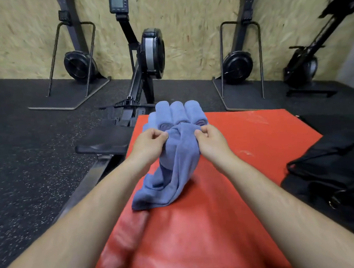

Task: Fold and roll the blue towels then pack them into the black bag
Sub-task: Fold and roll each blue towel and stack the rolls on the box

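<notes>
Several rolled towels beyond, left hand, right hand pinching loose towel, bag nearby

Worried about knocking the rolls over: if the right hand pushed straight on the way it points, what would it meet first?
Most likely the rolled towels just beyond the loose towel that the right hand pinches; depth is hard to judge.

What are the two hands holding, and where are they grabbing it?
Both hands hold one unrolled blue towel. The left hand and right hand each pinch its bunched top edge, and the rest hangs down.
</notes>
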